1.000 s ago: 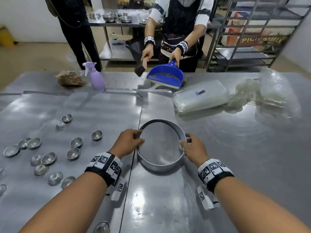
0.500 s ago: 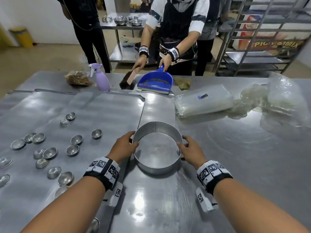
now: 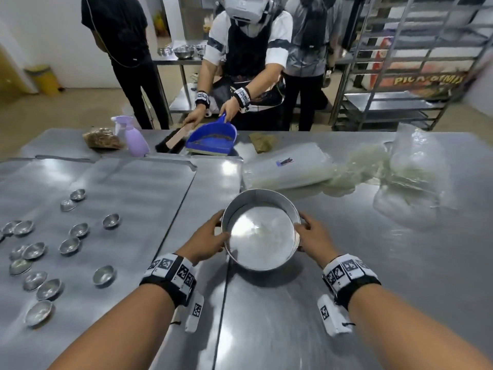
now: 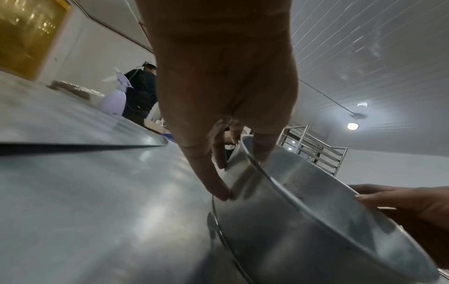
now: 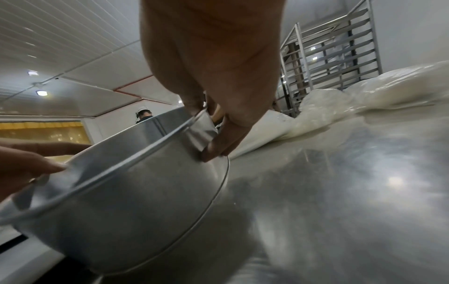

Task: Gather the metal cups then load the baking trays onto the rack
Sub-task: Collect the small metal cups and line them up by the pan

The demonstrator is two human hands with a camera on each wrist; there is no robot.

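Both hands, left and right, grip the round pan mid-frame; next, carry it toward the cups at left.

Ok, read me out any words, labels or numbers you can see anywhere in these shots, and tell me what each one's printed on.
"PICK...MIX", partly blurred, in yellow letters on the red banner behind the metal rack.
The small label on the flat plastic-wrapped pack: too small to read.
The wristbands on both arms carry black-and-white square code markers only, no words.
Nothing readable in either wrist view.
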